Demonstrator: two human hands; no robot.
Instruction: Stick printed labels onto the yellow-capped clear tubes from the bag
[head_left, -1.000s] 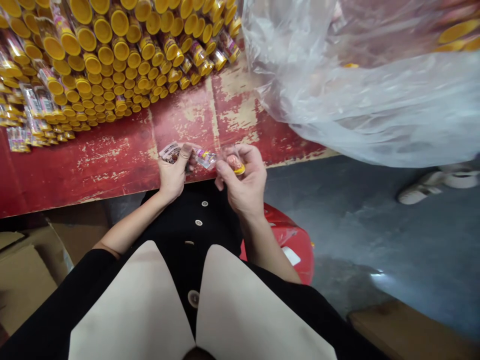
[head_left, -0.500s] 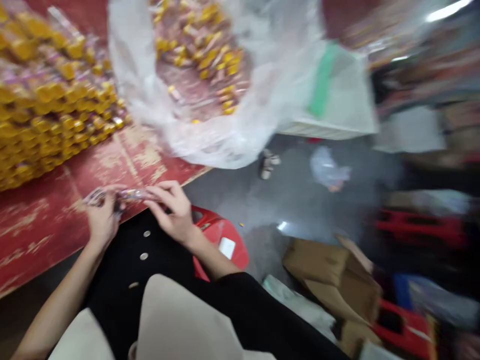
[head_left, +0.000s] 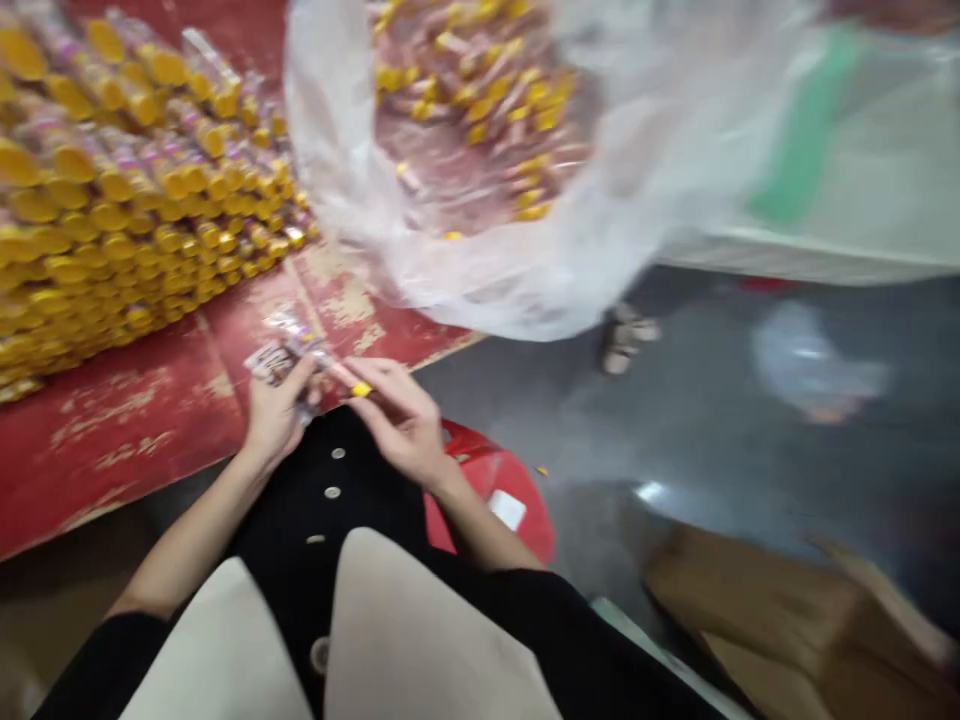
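Observation:
Between my hands, over the edge of a worn red table [head_left: 161, 400], is a slim clear tube with a yellow cap [head_left: 361, 390]. The fingers of my right hand [head_left: 401, 415] are closed around its capped end. My left hand [head_left: 277, 405] is closed on a printed clear wrapper [head_left: 270, 362], beside the tube's other end. Many yellow-capped tubes [head_left: 112, 215] are stacked at the left of the table. An open white plastic bag [head_left: 495, 285] beyond my hands holds more small tubes with yellow caps [head_left: 480, 100].
A red stool [head_left: 529, 500] with a white object on it stands by my right forearm. On the grey floor are a sandal-like item [head_left: 626, 338], a crumpled plastic bag [head_left: 810, 360] and an open cardboard box [head_left: 757, 600]. A white container with a green strip [head_left: 810, 125] is at upper right.
The view has shifted, so the table, bag and hands appear further right. The tube between my hands now slants, and its yellow cap shows at my right fingertips.

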